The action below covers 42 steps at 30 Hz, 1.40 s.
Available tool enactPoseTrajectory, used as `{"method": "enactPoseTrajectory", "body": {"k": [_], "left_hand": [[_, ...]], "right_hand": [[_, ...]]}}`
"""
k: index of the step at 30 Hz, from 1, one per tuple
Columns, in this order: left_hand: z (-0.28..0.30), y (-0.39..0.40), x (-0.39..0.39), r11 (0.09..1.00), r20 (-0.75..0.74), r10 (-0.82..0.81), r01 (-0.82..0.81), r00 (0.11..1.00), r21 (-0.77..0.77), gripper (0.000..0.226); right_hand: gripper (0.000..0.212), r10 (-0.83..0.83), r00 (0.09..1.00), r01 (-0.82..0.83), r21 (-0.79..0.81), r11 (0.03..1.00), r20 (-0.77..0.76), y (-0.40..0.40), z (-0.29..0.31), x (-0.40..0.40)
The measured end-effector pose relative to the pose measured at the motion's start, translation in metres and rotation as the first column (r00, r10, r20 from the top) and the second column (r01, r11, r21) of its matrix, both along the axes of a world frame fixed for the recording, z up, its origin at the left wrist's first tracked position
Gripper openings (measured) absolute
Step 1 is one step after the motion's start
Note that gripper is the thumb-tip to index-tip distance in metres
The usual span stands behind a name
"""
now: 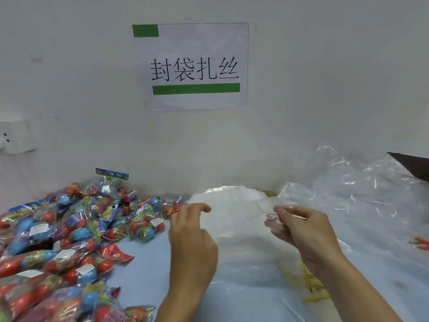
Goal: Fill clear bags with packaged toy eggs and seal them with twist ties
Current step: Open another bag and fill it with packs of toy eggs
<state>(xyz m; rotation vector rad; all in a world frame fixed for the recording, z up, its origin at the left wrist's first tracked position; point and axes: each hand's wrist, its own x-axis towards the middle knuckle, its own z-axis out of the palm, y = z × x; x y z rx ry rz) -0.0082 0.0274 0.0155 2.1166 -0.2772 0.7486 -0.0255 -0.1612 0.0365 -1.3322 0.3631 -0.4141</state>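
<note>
A heap of packaged toy eggs (65,240) covers the left side of the table (139,263), reaching from the wall down to the near edge. Just right of the heap, the left hand (192,247) hovers over the middle of the table, its fingers (197,209) loosely curled and slightly apart, holding nothing; they sit at the left edge of a stack of clear bags (234,219). The right hand (304,231) pinches a thin sheet of clear bag (278,205) between thumb and fingertips, above the stack. Yellow twist ties (308,282) lie under the plastic near the right wrist. Crumpled clear plastic (362,182) fills the right side.
</note>
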Motion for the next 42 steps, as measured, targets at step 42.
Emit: {"method": "enactPoseTrajectory", "body": {"k": [42], "left_hand": [[0.013,0.000,-0.012,0.981,0.136,0.189,-0.192,0.972,0.010,0.011]], "right_hand": [[0.022,-0.140,0.964,0.268,-0.827,0.494,0.228,0.051,-0.004,-0.011]]}}
